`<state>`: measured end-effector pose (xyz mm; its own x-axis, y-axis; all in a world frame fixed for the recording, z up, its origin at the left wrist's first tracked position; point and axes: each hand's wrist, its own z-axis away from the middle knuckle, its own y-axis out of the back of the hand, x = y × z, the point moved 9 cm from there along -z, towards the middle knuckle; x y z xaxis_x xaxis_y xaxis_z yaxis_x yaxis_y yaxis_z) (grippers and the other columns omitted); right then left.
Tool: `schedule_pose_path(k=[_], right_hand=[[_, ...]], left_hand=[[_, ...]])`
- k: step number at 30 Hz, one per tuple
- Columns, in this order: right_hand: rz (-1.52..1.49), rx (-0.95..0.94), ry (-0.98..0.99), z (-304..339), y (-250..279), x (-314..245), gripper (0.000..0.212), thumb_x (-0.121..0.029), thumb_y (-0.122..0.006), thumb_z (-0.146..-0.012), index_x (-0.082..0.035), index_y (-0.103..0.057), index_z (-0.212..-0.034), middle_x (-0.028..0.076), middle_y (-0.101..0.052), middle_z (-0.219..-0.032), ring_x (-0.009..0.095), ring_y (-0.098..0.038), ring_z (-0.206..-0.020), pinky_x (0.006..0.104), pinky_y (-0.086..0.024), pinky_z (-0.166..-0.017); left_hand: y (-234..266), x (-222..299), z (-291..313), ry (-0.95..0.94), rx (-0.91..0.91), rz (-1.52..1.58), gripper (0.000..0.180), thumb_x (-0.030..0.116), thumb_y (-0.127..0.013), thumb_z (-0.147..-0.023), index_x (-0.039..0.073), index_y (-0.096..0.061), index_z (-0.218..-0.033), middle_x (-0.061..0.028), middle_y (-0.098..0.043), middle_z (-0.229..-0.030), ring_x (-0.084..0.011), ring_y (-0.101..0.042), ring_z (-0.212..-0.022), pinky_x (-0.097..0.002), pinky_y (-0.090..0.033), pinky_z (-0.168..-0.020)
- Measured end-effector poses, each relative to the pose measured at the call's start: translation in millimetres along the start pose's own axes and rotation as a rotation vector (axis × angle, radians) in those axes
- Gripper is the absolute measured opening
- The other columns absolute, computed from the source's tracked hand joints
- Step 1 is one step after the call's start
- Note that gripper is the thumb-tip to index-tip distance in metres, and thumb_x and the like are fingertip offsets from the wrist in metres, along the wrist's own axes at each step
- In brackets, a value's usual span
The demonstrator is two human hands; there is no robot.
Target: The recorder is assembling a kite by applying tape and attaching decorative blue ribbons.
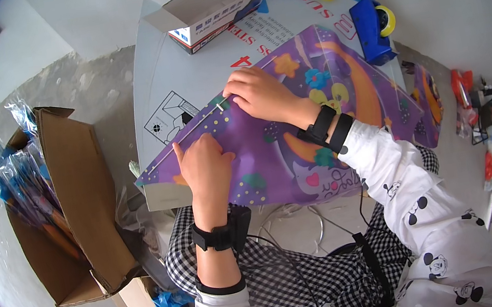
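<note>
The table [194, 74] served as the support surface and stood directly before the operator. The purple printed sheet [252, 152], roughly triangular, lay spread on the table and overhung its near side. Progress, as judged: the sheet was laid out, and a thin white rod [196, 125] was positioned along its upper-left edge; seating of the rod there appeared to be under way, and whether it was secured could not be confirmed. The sheet was glossy and slightly rippled, printed with orange crescents, an orange star, a blue flower, green patches, yellow dots and a pink heart. An open cardboard box [88, 199], holding plastic-wrapped pieces, was located left of the table. An open white carton [224, 24] occupied the table's far side; a blue tape dispenser [371, 35] sat at the table's right side. The right hand [262, 95] was over the table's middle, fingers bent at the sheet's edge beside the rod; whether they gripped it could not be told. The left hand [205, 163] was nearer the table's left end, index finger extended to the rod, remaining fingers folded; any grasp beneath them could not be seen. A small white fitting [221, 107] showed on the rod above the table, between the hands.
</note>
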<state>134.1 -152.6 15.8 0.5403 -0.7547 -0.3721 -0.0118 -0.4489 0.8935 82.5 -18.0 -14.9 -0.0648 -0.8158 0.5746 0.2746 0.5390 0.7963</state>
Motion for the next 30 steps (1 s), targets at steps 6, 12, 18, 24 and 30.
schedule_pose_path(k=[6,12,18,24,30], right_hand=[[-0.009,0.007,-0.002,-0.4,-0.6,0.3,0.013,-0.005,-0.062,-0.080,-0.008,-0.063,-0.092,0.005,-0.059,-0.097,0.027,-0.056,-0.098,0.0373,-0.045,-0.088],[-0.001,0.021,0.005,-1.1,1.7,-1.7,0.012,-0.004,-0.061,-0.080,-0.007,-0.063,-0.092,0.005,-0.059,-0.096,0.027,-0.057,-0.097,0.0376,-0.046,-0.087],[-0.009,0.026,0.019,-2.8,1.2,-3.6,0.012,-0.003,-0.060,-0.080,-0.006,-0.062,-0.091,0.007,-0.059,-0.095,0.028,-0.057,-0.095,0.0373,-0.047,-0.085],[-0.006,0.059,0.018,-4.4,2.5,-5.6,0.011,0.000,-0.057,-0.078,-0.006,-0.061,-0.087,0.007,-0.059,-0.091,0.028,-0.057,-0.093,0.0387,-0.047,-0.082],[-0.008,0.042,0.017,-3.8,2.4,-5.4,0.011,0.000,-0.057,-0.079,-0.006,-0.061,-0.087,0.006,-0.059,-0.090,0.028,-0.057,-0.094,0.0388,-0.046,-0.083]], left_hand=[[-0.1,-2.5,-0.5,-0.019,0.063,0.016,0.023,0.013,-0.078,-0.061,0.005,-0.057,-0.068,-0.0079,-0.059,-0.063,-0.0303,-0.059,-0.068,-0.0521,-0.023,-0.111],[-0.8,-3.7,-0.2,-0.011,0.064,0.013,0.023,0.014,-0.077,-0.061,0.004,-0.058,-0.069,-0.0082,-0.060,-0.066,-0.0304,-0.060,-0.070,-0.0513,-0.023,-0.112],[-0.2,-3.5,-1.1,-0.018,0.079,-0.046,0.024,0.018,-0.079,-0.061,0.006,-0.061,-0.072,-0.0087,-0.063,-0.070,-0.0307,-0.063,-0.075,-0.0518,-0.024,-0.110],[-0.9,-2.5,-1.7,-0.005,0.056,-0.075,0.024,0.018,-0.079,-0.063,0.005,-0.061,-0.073,-0.0082,-0.064,-0.071,-0.0306,-0.062,-0.074,-0.0521,-0.024,-0.111],[0.3,-0.4,-0.9,0.000,0.040,-0.074,0.024,0.018,-0.079,-0.064,0.004,-0.061,-0.073,-0.0089,-0.064,-0.072,-0.0311,-0.062,-0.074,-0.0519,-0.024,-0.111]])
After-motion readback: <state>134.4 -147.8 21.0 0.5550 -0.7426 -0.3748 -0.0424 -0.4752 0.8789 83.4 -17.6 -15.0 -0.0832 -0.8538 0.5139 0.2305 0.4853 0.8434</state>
